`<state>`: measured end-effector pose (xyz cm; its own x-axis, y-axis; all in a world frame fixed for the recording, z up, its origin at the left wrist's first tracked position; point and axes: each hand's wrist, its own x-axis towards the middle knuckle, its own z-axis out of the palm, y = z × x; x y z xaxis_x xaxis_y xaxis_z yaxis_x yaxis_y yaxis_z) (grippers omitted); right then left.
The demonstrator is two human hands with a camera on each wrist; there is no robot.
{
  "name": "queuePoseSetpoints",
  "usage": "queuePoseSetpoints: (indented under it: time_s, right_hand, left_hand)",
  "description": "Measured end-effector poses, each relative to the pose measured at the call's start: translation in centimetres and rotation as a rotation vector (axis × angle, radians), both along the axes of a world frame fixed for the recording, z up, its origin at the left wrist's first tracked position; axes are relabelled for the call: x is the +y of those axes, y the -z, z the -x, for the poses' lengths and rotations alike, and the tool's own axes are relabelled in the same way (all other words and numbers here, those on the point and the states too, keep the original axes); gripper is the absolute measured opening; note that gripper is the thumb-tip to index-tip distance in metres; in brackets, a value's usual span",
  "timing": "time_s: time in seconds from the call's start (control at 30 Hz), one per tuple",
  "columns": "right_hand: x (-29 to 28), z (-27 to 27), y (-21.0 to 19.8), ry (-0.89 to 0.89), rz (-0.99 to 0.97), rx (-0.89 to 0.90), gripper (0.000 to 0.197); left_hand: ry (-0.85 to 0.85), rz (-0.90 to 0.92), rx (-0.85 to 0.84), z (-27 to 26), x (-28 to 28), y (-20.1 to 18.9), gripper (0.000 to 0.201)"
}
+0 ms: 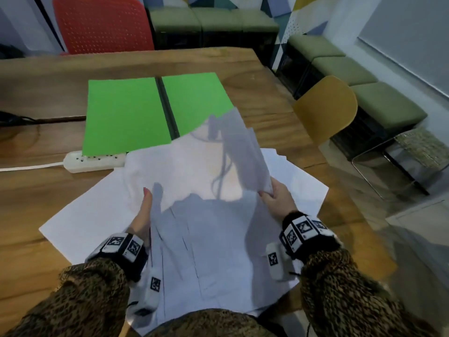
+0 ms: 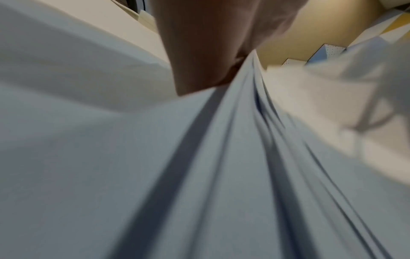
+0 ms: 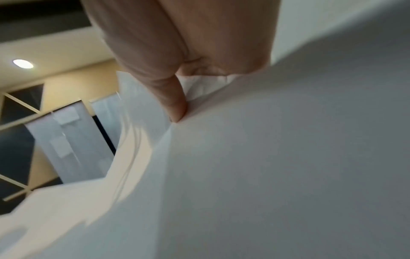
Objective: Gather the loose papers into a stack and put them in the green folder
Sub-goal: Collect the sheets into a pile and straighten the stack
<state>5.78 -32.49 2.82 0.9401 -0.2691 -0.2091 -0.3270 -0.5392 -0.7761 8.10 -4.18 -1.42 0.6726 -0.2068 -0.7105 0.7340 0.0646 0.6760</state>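
Your left hand (image 1: 143, 215) held the left edge of the papers (image 1: 194, 215), with your thumb lying flat on top. Your right hand (image 1: 277, 198) pinched the right edge, and its fingers (image 3: 175, 105) were curled tight on the sheets. The papers were lifted and bent between your two hands. More white sheets (image 1: 85, 220) lay flat on the bench (image 1: 36, 190) under your fingers. The green folder (image 1: 126, 113) lay open on the bench, past your fingers. A white power strip (image 1: 94, 161) sat just beside it.
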Motion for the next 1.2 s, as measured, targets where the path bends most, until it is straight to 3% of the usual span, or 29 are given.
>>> queuePoseSetpoints:
  time_s: [0.03,0.1,0.17,0.27,0.3,0.43,0.53,0.7,0.77,0.83,0.9,0.97,1.03,1.13,1.2]
  right_hand:
    - [-0.2,0.0,0.9,-0.005,0.018,0.037,0.029]
    - [-0.4,0.1,2.0,-0.025,0.003,0.125,0.033]
    - [-0.7,0.0,2.7,-0.026,-0.079,0.171,0.044]
    - [-1.9,-0.3,3.3,0.021,-0.257,0.143,0.093]
    - [-2.4,-0.6,3.3,0.031,-0.331,0.123,0.099]
    - [-3.9,-1.2,3.5,-0.006,-0.632,0.130,0.102]
    - [-3.8,-1.1,3.5,-0.077,-0.704,0.175,0.073]
    - [-4.2,-1.0,3.5,-0.099,-0.798,0.180,0.055]
    - [-3.9,-0.9,3.7,-0.133,-0.727,0.257,0.066]
    - [-3.4,-1.1,4.3,-0.107,-0.620,0.236,0.060]
    - [-3.3,-1.1,4.8,-0.058,-0.562,0.218,0.059]
    - [-3.5,-0.9,4.9,-0.034,-0.531,0.240,0.057]
    - [-3.9,-0.6,5.4,-0.048,-0.523,0.305,0.064]
    - [-3.9,-0.4,5.0,-0.081,-0.497,0.321,0.064]
    - [-4.3,-0.5,5.4,-0.084,-0.433,0.297,0.091]
  left_hand:
    - [-0.041,0.048,-0.059,0.1,-0.8,-0.6,0.069]
    - [-0.093,-0.120,-0.213,0.5,-1.4,-0.4,0.031]
    - [-0.070,-0.185,-0.289,0.9,-1.9,0.1,0.035]
    - [-0.024,-0.161,-0.293,0.8,-1.2,-0.7,0.046]
    - [0.037,-0.162,-0.304,0.5,-0.8,-0.8,0.052]
    - [0.114,0.099,-0.371,-0.5,-1.3,-0.6,0.063]
    - [0.068,0.154,-0.449,-0.9,-2.4,-0.5,0.067]
    - [0.009,0.242,-0.410,-0.1,-2.7,-1.6,0.064]
    - [-0.144,0.196,-0.369,-0.1,-3.3,-1.6,0.065]
    - [-0.293,0.026,-0.332,-0.1,-3.8,-1.3,0.071]
    - [-0.322,-0.155,-0.324,0.3,-4.0,-0.6,0.091]
    - [-0.269,-0.236,-0.350,1.2,-4.2,-0.3,0.085]
    - [-0.199,-0.186,-0.340,2.0,-4.1,-0.2,0.074]
    - [-0.166,-0.125,-0.316,2.4,-3.5,0.8,0.083]
    - [-0.186,-0.093,-0.334,2.4,-3.4,1.0,0.073]
